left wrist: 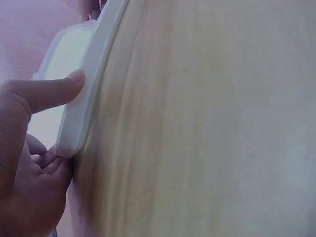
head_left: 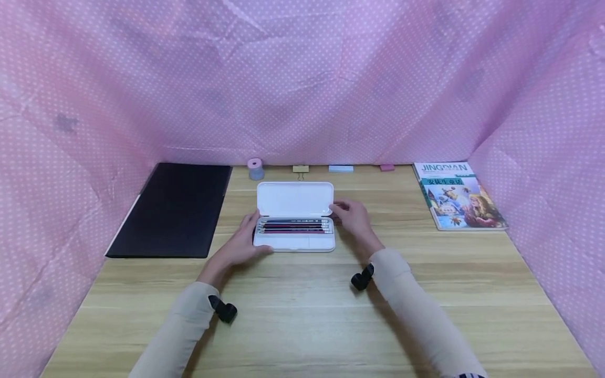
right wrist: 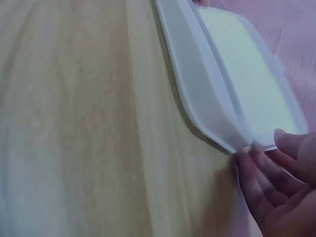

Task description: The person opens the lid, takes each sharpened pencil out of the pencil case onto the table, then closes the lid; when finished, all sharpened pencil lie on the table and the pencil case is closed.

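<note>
A white pencil case (head_left: 294, 242) lies on the table with its lid (head_left: 295, 198) raised toward the back. Inside, several dark pencils (head_left: 293, 226) lie side by side in the rear part of the tray. My left hand (head_left: 241, 242) holds the case by its left end, the thumb (left wrist: 54, 93) against the front wall and the other fingers round the short side. At the right end my right hand (head_left: 352, 216) pinches the lid's lower corner, thumb (right wrist: 289, 140) on its inner face and the other fingers outside, close to the hinge.
A black folder (head_left: 172, 210) lies at the left and a picture-covered book (head_left: 458, 197) at the back right. Along the back stand a pink-and-blue roll (head_left: 256, 170), a gold binder clip (head_left: 300, 169), a pale blue block (head_left: 341, 169) and a small pink block (head_left: 387, 168). Pink dotted cloth (head_left: 302, 79) surrounds the table.
</note>
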Tool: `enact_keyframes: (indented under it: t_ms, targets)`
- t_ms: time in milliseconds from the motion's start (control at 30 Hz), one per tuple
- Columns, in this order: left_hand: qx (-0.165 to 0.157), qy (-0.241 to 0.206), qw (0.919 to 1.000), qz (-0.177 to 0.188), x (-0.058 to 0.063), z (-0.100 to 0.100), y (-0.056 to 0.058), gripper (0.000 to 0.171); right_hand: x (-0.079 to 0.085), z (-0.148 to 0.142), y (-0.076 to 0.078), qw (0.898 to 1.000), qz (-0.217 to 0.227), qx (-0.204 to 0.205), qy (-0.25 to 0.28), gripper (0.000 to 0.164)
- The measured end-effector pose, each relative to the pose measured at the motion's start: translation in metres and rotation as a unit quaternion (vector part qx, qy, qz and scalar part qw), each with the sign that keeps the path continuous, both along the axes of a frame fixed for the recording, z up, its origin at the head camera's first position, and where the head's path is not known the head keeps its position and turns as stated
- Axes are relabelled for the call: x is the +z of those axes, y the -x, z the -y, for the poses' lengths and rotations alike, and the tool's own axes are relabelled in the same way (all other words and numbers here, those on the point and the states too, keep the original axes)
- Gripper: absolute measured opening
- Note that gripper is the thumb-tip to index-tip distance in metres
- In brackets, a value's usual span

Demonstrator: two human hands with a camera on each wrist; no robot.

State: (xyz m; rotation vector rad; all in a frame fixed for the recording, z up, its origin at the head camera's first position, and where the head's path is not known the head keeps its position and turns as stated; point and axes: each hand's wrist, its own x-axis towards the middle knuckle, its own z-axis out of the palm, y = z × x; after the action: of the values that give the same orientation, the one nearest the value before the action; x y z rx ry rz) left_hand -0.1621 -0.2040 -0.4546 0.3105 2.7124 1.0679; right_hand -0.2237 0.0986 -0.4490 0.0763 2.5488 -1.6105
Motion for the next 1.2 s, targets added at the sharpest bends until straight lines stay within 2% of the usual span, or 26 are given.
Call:
enact_keyframes:
  t_ms: [133, 267, 367, 500, 667, 867, 1033, 1200]
  targets:
    - [-0.004, 0.015, 0.9999, 0.001, 0.001, 0.001, 0.001, 0.11, 0.01, 0.002, -0.008, 0.997, -0.072, 0.028, -0.017, 0.037]
    - [-0.006, 0.018, 0.9998, 0.0, 0.001, 0.002, 0.001, 0.11, 0.015, 0.006, -0.018, 0.983, -0.123, 0.127, -0.047, 0.039]
    - [-0.005, 0.019, 0.9998, 0.002, 0.002, 0.002, 0.001, 0.111, 0.015, 0.01, -0.025, 0.964, -0.128, 0.212, -0.092, 0.044]
    - [-0.005, 0.019, 0.9998, 0.009, 0.001, 0.001, 0.001, 0.111, 0.012, 0.014, -0.028, 0.947, -0.114, 0.267, -0.138, 0.042]
    - [-0.004, 0.017, 0.9998, 0.012, 0.001, 0.001, 0.0, 0.111, 0.013, 0.015, -0.026, 0.935, -0.112, 0.295, -0.16, 0.036]
    - [-0.004, 0.016, 0.9998, 0.011, 0.004, 0.001, 0.0, 0.11, 0.016, 0.016, -0.02, 0.926, -0.104, 0.318, -0.174, 0.028]
    - [-0.004, 0.015, 0.9999, 0.006, 0.004, 0.001, 0.0, 0.11, 0.016, 0.013, -0.018, 0.93, -0.099, 0.315, -0.161, 0.02]
    - [-0.008, 0.016, 0.9998, 0.002, 0.004, 0.001, -0.001, 0.111, 0.022, -0.001, -0.019, 0.943, -0.099, 0.289, -0.135, 0.019]
